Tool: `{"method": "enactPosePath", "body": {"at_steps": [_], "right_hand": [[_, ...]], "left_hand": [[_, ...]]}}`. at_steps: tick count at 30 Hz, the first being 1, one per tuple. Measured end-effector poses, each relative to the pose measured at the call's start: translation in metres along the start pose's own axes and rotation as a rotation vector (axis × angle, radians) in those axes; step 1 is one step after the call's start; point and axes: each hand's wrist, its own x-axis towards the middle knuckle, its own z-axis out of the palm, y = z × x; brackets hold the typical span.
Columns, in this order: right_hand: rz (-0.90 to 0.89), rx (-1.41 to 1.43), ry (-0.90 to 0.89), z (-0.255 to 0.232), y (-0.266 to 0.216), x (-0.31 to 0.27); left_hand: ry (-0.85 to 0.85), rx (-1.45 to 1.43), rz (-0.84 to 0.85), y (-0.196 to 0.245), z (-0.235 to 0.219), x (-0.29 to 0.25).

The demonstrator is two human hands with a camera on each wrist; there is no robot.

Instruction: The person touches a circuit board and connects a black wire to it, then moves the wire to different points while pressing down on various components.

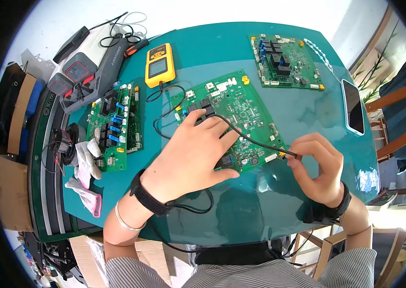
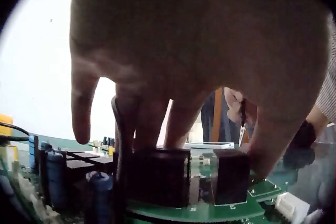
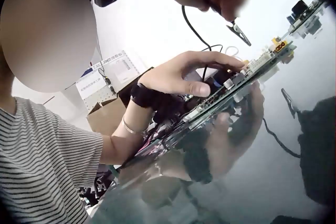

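My left hand [image 1: 188, 153] rests on the green circuit board [image 1: 258, 110] in the middle of the table, fingers spread over its black block components. A black cable [image 1: 248, 138] passes by its fingers and runs across the board to my right hand [image 1: 319, 168]. Beyond the board's right corner, that hand pinches the cable's end at an alligator clip. In the right wrist view the metal clip [image 3: 239, 34] sticks out below the fingertips, above the tabletop. At the cable's other side stands a yellow handheld meter [image 1: 160, 67], lying screen up on the table.
Another circuit board [image 1: 299, 72] lies at the back right, beside a phone [image 1: 353, 106] with a beaded strap. At left are more boards [image 1: 116, 122], work gloves [image 1: 85, 163], a dark cable coil [image 1: 72, 141] and a large grey-white device [image 1: 92, 62]. An orange-handled tool [image 1: 136, 48] lies near the meter.
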Motion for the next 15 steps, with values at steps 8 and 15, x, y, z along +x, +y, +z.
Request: {"method": "enactPosePath", "body": {"at_steps": [8,15], "right_hand": [[-0.025,-0.028,-0.002,0.000,-0.001,0.001],[-0.060,-0.059,0.000,-0.002,-0.003,0.003]], "left_hand": [[0.100,0.178,-0.078,0.013,-0.009,-0.002],[0.058,0.164,-0.096,0.010,-0.008,0.001]]}}
